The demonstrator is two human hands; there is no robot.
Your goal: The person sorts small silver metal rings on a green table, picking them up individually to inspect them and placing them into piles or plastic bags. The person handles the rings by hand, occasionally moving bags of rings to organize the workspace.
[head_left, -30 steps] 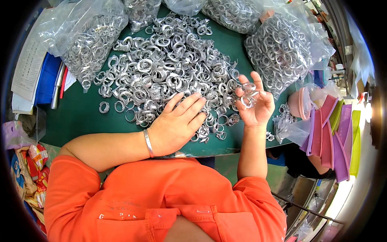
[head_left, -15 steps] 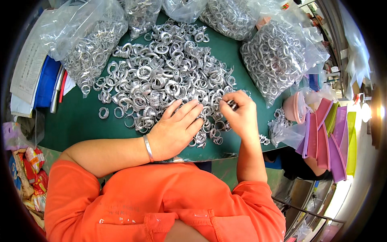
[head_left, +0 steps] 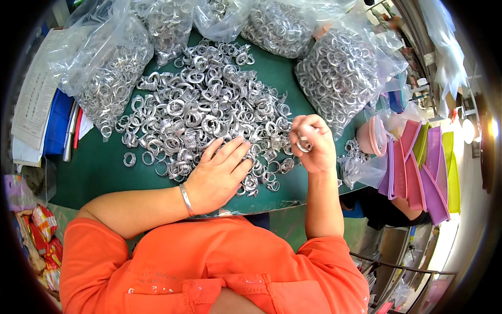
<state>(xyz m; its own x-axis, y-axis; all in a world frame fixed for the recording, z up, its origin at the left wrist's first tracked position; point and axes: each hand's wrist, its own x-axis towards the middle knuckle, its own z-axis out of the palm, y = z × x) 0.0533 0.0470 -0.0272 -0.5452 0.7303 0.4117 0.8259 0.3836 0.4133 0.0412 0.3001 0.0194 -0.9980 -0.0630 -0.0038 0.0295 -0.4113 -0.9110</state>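
Observation:
A wide pile of silver-coloured metal rings (head_left: 204,107) lies loose on the green tabletop (head_left: 104,175). My left hand (head_left: 218,170) rests flat at the pile's near edge, fingers stretched out over the rings and holding nothing. Right of the pile, my right hand (head_left: 315,144) is raised a little, its fingers closed around a silver ring (head_left: 304,143) that shows at the fingertips. Motion blur at the thumb and fingertips hides whether more than one ring is held.
Clear plastic bags full of rings, such as the large bag (head_left: 340,73), line the far side. A pink cup (head_left: 370,137) stands right, beside a small bag (head_left: 361,167) and purple, pink and green trays (head_left: 413,167). Papers (head_left: 39,94) and a blue holder (head_left: 58,123) sit left.
My right hand has lifted away from the pile's right edge, and a ring now shows in its fingers. My left hand stays flat on the rings. The whole view has shifted slightly.

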